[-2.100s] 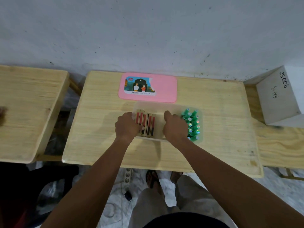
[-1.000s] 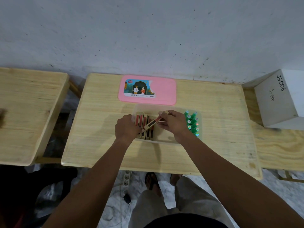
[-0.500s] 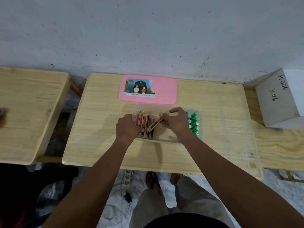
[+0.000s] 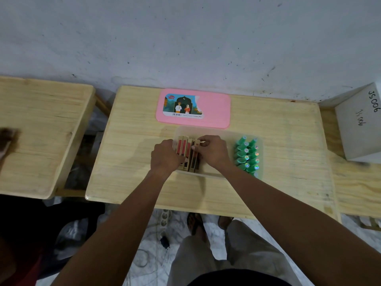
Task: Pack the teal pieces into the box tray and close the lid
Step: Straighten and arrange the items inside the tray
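A clear plastic box tray [image 4: 226, 133] sits mid-table. Several teal pieces [image 4: 247, 155] stand in two rows at its right end. Tan and red slim boxes [image 4: 186, 150] stand packed at its left end. My left hand [image 4: 165, 156] presses against the left side of those boxes, fingers curled on them. With its fingertips, my right hand [image 4: 212, 152] pinches the rightmost slim box [image 4: 195, 162] down into the row. The pink lid [image 4: 193, 108], with a picture label, lies flat behind the tray.
A white box [image 4: 360, 122] marked JS006 rests on the bench to the right. A second wooden table [image 4: 41, 124] stands to the left with a dark object at its left edge. Below the table are my feet and a power strip [image 4: 165, 218].
My right hand lifted one slim box at a slant, then swung it upright and moved left, setting it into the row beside the others. My left hand stayed at the boxes.
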`<state>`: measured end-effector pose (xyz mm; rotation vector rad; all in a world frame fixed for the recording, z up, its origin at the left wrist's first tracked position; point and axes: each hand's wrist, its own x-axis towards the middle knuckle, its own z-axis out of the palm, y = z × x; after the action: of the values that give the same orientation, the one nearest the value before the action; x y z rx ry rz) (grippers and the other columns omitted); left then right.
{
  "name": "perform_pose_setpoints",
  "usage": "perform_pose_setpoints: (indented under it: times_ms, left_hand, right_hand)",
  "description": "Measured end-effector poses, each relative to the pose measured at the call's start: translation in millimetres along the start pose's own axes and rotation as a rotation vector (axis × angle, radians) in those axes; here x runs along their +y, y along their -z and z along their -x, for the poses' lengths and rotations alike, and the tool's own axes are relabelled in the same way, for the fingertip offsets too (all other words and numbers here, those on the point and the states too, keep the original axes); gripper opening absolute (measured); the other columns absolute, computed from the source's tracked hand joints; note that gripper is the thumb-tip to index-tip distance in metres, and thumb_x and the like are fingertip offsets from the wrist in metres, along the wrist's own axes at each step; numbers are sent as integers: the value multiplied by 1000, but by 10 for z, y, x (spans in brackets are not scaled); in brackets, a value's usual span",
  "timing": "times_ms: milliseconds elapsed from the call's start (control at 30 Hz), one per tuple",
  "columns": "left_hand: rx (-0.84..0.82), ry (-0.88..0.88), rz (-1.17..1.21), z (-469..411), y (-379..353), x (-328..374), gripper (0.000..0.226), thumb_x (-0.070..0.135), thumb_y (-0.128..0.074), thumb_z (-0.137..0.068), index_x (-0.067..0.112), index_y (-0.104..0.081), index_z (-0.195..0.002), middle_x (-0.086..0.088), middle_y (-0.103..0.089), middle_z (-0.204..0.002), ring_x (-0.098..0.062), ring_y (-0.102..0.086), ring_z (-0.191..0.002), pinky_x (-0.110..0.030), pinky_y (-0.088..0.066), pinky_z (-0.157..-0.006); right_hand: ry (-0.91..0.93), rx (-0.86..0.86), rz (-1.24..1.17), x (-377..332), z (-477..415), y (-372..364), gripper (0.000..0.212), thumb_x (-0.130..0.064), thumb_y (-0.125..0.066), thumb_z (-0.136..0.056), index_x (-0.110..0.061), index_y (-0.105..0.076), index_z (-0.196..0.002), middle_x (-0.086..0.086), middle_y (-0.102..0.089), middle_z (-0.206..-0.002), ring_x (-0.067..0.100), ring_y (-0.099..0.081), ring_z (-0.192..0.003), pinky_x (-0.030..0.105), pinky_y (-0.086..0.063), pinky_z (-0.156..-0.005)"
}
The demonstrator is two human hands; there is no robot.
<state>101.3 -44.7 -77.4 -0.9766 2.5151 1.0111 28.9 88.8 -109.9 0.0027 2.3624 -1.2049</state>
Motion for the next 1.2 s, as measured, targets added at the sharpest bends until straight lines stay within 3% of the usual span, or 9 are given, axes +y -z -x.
perform_pose_setpoints:
  times_ms: [133,300,400,500,700,967,1067,1133,1200]
  left_hand:
    - [4,10,18,-11,-14,-30,45,29,-88,-62,15,-71,-101,-4,-73,-93,-25,-68,-86,-29,-49,-72]
    - [4,34,57,-25,-23,-75,50,33,-88,-59,18,-71,-104,-3,-73,-95,-24,-67,-88,-29,-47,-73]
    - [9,33,83,-33,-32,-103,44,34,-86,-63,18,-72,-102,-2,-72,-92,-22,-64,-82,-29,-46,-72]
    - [38,33,120,-30,-36,-122,29,35,-80,-73,18,-74,-96,0,-71,-84,-23,-65,-82,-29,-45,-72]
    - [76,15,84,-8,-60,-127,33,37,-80,-73,17,-73,-99,-4,-73,-88,-22,-62,-77,-28,-42,-69]
    - [56,-7,89,8,-51,-161,29,36,-78,-77,16,-75,-98,-5,-74,-90,-25,-67,-83,-28,-44,-70]
    - [42,-5,114,54,-36,-196,26,35,-76,-80,16,-75,-98,-4,-73,-88,-22,-65,-80,-28,-47,-73]
    - [46,-3,138,99,-24,-206,25,35,-74,-81,16,-75,-99,-1,-71,-85,-20,-64,-79,-28,-46,-73]
    - [68,-6,146,136,-13,-191,26,36,-72,-83,16,-74,-98,2,-69,-81,-20,-65,-79,-27,-44,-73]
  right_hand:
    - [-18,-14,15,-8,9,-45,39,-25,-80,-79,-11,-72,-114,3,-66,-84,27,-71,-90,40,-56,-88]
    - [-65,56,20,-13,68,-45,31,-31,-75,-81,-16,-73,-109,7,-75,-90,23,-71,-87,36,-55,-87]
    - [-170,101,-45,41,62,-75,34,-43,-66,-77,-21,-75,-102,3,-77,-91,23,-72,-88,38,-56,-88]
    - [-212,69,-68,62,80,-80,30,-37,-62,-83,-20,-75,-103,3,-76,-97,23,-69,-93,38,-55,-90]
    - [-194,-29,-43,121,131,-56,29,-28,-67,-82,-24,-69,-111,7,-74,-98,22,-69,-75,40,-57,-84]
    - [-160,-102,-32,123,85,-67,48,-40,-61,-74,-33,-61,-122,5,-71,-111,25,-71,-90,45,-56,-89]
    - [-141,-82,33,71,135,-30,55,-40,-60,-79,-30,-53,-132,6,-72,-105,27,-68,-99,43,-54,-93]
    - [-96,-22,63,42,187,34,49,-32,-61,-84,-27,-53,-132,1,-70,-89,24,-66,-98,34,-50,-93]
    - [-16,105,93,23,251,146,42,-25,-62,-86,-24,-59,-128,1,-71,-91,23,-66,-96,32,-49,-89]
